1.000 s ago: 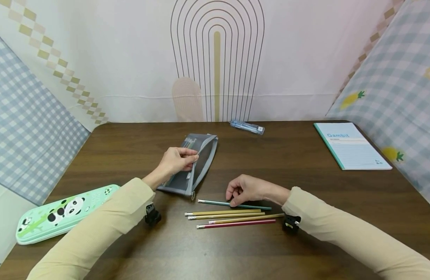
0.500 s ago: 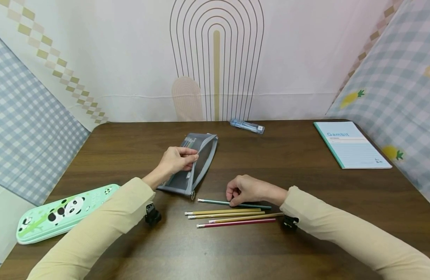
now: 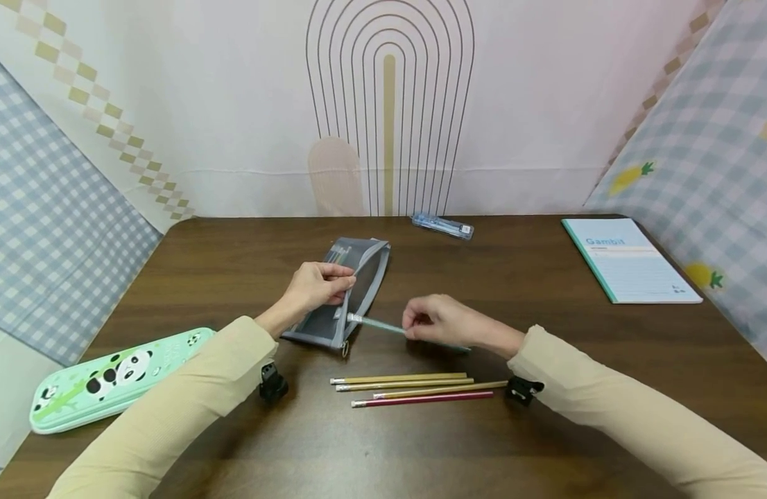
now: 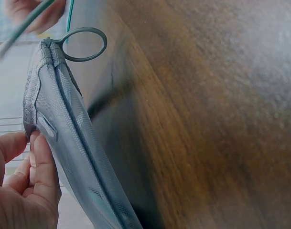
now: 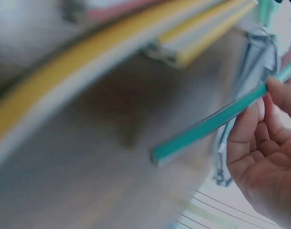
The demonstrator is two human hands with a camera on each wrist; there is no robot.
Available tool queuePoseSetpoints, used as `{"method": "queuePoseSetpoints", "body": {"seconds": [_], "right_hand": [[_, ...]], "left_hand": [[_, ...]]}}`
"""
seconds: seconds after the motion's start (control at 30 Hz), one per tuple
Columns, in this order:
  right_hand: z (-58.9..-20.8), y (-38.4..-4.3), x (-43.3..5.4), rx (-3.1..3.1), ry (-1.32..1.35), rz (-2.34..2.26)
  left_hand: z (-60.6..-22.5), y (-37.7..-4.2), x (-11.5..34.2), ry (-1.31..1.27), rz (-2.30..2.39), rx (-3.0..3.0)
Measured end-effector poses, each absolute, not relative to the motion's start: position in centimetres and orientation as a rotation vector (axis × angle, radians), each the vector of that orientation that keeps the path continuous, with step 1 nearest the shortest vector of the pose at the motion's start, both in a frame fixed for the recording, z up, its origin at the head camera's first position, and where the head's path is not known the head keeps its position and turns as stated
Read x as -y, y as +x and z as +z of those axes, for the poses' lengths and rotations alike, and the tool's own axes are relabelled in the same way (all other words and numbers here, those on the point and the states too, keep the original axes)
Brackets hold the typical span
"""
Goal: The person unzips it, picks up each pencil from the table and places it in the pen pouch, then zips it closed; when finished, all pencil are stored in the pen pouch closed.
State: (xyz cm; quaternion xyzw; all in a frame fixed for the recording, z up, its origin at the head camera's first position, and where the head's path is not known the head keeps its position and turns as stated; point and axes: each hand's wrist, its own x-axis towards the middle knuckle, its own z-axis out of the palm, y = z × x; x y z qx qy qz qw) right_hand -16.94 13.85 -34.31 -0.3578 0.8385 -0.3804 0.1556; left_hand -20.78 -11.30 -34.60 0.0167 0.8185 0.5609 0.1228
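Observation:
My left hand (image 3: 313,287) pinches the zipper edge of a grey mesh pencil pouch (image 3: 315,326), whose mouth gapes toward the right; a few items show dimly through the mesh. Between thumb and fingers my right hand (image 3: 442,320) holds a green pencil (image 5: 207,126) above the table, its eraser end pointing left at the pouch's opening. Whether that end is inside the pouch I cannot tell. Below the right hand lie several yellow pencils (image 3: 403,387) and a red pencil (image 3: 424,400), roughly side by side. At the pouch's near corner hangs a zipper ring (image 4: 84,44).
A mint panda pencil case (image 3: 115,381) lies at the left beside the left forearm. Toward the back edge sits a clear blue package (image 3: 442,226). A notebook (image 3: 633,260) is at the far right on the wooden table (image 3: 514,263).
My right hand has lifted the green pencil off the table and brought its eraser end up to the pouch opening. The left hand keeps its grip on the pouch edge.

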Motion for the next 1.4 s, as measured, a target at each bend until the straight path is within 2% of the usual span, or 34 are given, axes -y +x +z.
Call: {"method": "queuePoseSetpoints", "body": {"seconds": [0.23, 0.5, 1.03, 1.23, 1.4], "right_hand": [[-33.8, -18.3, -12.6, -2.266, -0.502, -1.512], [-34.6, -19.9, -10.4, -1.910, -0.163, -1.620], [-34.8, -22.9, -6.3, -1.808, 0.031, -1.668], [-34.8, -22.9, -6.0, -1.688, 0.122, -1.767], [-34.5, -21.7, -7.1, -1.674, 0.065, -1.757]], "left_hand": [[-34.6, -21.0, 11.2, 0.043, 1.646, -2.384], [-34.6, -21.0, 11.2, 0.043, 1.646, -2.382], [-34.2, -20.9, 11.2, 0.031, 1.620, -2.377], [-34.2, -20.8, 11.1, 0.036, 1.630, -2.370], [-34.3, -20.7, 11.1, 0.025, 1.640, -2.371]]}}
